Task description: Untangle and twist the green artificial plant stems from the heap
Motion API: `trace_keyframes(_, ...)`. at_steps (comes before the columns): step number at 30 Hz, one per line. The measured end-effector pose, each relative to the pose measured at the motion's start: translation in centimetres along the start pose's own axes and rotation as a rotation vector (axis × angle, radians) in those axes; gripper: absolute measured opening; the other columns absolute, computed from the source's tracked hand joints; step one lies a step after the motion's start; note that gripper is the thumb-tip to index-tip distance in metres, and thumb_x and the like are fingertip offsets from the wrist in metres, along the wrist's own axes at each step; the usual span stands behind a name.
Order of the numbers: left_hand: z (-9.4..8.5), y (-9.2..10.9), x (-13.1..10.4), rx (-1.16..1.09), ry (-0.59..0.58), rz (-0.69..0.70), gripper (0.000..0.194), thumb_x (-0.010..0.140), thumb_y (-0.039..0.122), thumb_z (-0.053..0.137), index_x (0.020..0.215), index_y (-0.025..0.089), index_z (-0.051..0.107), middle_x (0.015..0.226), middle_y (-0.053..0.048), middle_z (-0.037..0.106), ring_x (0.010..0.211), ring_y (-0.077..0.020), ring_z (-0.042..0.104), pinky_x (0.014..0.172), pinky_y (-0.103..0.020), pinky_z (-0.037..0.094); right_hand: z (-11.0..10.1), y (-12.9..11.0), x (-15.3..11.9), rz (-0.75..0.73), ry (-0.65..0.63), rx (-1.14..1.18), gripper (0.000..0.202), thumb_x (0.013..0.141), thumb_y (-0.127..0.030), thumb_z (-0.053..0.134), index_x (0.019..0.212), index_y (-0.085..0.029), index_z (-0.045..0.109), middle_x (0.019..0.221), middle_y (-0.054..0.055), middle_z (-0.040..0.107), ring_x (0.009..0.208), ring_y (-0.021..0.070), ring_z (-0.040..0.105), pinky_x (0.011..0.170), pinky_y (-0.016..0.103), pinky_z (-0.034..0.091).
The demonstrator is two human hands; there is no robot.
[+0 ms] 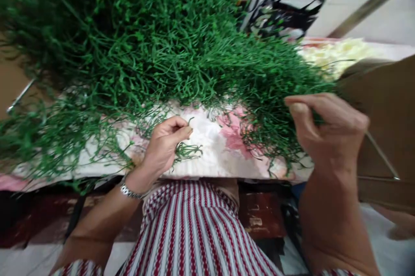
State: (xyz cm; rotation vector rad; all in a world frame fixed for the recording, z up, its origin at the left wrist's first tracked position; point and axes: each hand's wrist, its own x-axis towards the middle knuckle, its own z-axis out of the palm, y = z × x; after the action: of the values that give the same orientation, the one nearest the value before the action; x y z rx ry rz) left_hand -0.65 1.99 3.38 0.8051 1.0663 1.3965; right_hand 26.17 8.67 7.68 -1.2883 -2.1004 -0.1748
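Note:
My left hand, with a metal watch band on its wrist, is closed in a pinch above the front of the table. A thin green stem tip pokes up at its fingertips. Below the palm a small bunch of green sprigs sticks out, seemingly gripped by the lower fingers. To the right, my right hand is raised with thumb and forefinger pinched together; whatever lies between them is too small to see. Behind both hands spreads a large heap of thin green sprigs.
Beside my right hand stands a cardboard box, with a thin metal rod in front of it. Pale yellow petals lie behind. A dark handbag is at the back. The floral tablecloth shows at the front; another metal rod lies left.

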Motion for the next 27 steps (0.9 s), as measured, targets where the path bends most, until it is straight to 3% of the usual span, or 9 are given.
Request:
trace_keyframes(1, 0.0, -0.1, 0.1, -0.001, -0.01, 0.029, 0.013, 0.065, 0.017, 0.068, 0.06, 0.015, 0.056, 0.061, 0.003, 0.047, 0.06, -0.0076, 0.045, 0.059, -0.019, 0.035, 0.9, -1.7, -0.4, -0.038, -0.078, 0.207, 0.018, 0.084, -0.024, 0.051, 0.093, -0.018, 0.065, 0.084, 0.008, 0.066, 0.074, 0.0158, 0.061, 0.068, 0.029, 0.047)
trace_keyframes(3, 0.0, -0.3, 0.2, 0.009, -0.035, 0.076, 0.012, 0.065, 0.016, 0.068, 0.06, 0.015, 0.057, 0.065, 0.003, 0.047, 0.064, -0.0079, 0.044, 0.061, -0.019, 0.035, 3.0, -5.2, -1.3, -0.143, -0.278, 0.498, 0.022, 0.081, -0.025, 0.057, 0.101, -0.017, 0.062, 0.094, 0.008, 0.065, 0.085, 0.017, 0.06, 0.075, 0.03, 0.047)
trace_keyframes(5, 0.2, -0.5, 0.1, 0.026, -0.057, 0.108, 0.012, 0.066, 0.017, 0.068, 0.059, 0.015, 0.058, 0.069, 0.002, 0.048, 0.069, -0.0084, 0.045, 0.064, -0.02, 0.036, 5.2, -8.1, -2.1, -0.2, -0.396, 0.661, 0.028, 0.08, -0.027, 0.059, 0.105, -0.016, 0.059, 0.099, 0.009, 0.063, 0.093, 0.0183, 0.057, 0.081, 0.033, 0.046)
trace_keyframes(7, 0.3, -0.6, 0.0, 0.046, -0.078, 0.121, 0.012, 0.066, 0.017, 0.068, 0.059, 0.016, 0.058, 0.071, 0.002, 0.048, 0.072, -0.009, 0.046, 0.067, -0.02, 0.037, 7.1, -9.9, -2.7, -0.217, -0.446, 0.784, 0.019, 0.082, -0.026, 0.057, 0.098, -0.016, 0.06, 0.092, 0.007, 0.062, 0.087, 0.0168, 0.056, 0.079, 0.033, 0.045)
trace_keyframes(10, 0.0, -0.6, -0.2, 0.127, -0.088, 0.13, 0.003, 0.07, 0.019, 0.065, 0.069, 0.018, 0.063, 0.078, 0.0, 0.052, 0.076, -0.0106, 0.049, 0.07, -0.022, 0.039, 8.5, -11.0, -3.3, -0.173, -0.413, 0.891, 0.008, 0.083, -0.022, 0.054, 0.083, -0.016, 0.06, 0.075, 0.003, 0.059, 0.075, 0.0137, 0.054, 0.071, 0.029, 0.045)
trace_keyframes(14, -1.2, -0.3, -0.9, 0.381, 0.032, 0.261, 0.019, 0.078, 0.022, 0.058, 0.096, 0.02, 0.062, 0.093, -0.003, 0.057, 0.088, -0.0142, 0.052, 0.081, -0.026, 0.039, 8.5, -10.9, -3.9, -0.08, -0.317, 0.914, 0.003, 0.081, -0.019, 0.057, 0.081, -0.015, 0.058, 0.073, 0.003, 0.058, 0.071, 0.0125, 0.054, 0.067, 0.027, 0.044)
trace_keyframes(18, -1.7, -0.4, -2.3, 0.648, -0.056, 0.303, 0.003, 0.076, 0.018, 0.057, 0.076, 0.016, 0.06, 0.077, -0.002, 0.054, 0.078, -0.0139, 0.051, 0.072, -0.025, 0.039, 8.5, -10.6, -4.5, -0.066, -0.293, 0.906, 0.003, 0.081, -0.015, 0.056, 0.084, -0.016, 0.057, 0.075, 0.003, 0.058, 0.072, 0.0126, 0.055, 0.066, 0.027, 0.044)
trace_keyframes(23, -1.0, -1.5, -3.1, 0.617, 0.043, 0.359, 0.006, 0.076, 0.013, 0.054, 0.07, 0.016, 0.053, 0.069, 0.0, 0.051, 0.07, -0.0118, 0.049, 0.065, -0.023, 0.039, 8.9, -10.9, -4.9, -0.091, -0.229, 0.811, 0.004, 0.08, -0.013, 0.056, 0.081, -0.017, 0.057, 0.068, 0.001, 0.055, 0.065, 0.0108, 0.051, 0.059, 0.024, 0.041)
trace_keyframes(27, -1.0, -2.0, -3.2, 0.578, 0.017, 0.228, 0.004, 0.077, 0.015, 0.053, 0.073, 0.016, 0.053, 0.069, 0.001, 0.054, 0.067, -0.0105, 0.05, 0.064, -0.021, 0.039, 9.0, -11.2, -5.2, -0.074, -0.207, 0.789, 0.004, 0.081, -0.016, 0.056, 0.077, -0.017, 0.056, 0.067, 0.001, 0.056, 0.065, 0.0119, 0.052, 0.06, 0.025, 0.042)
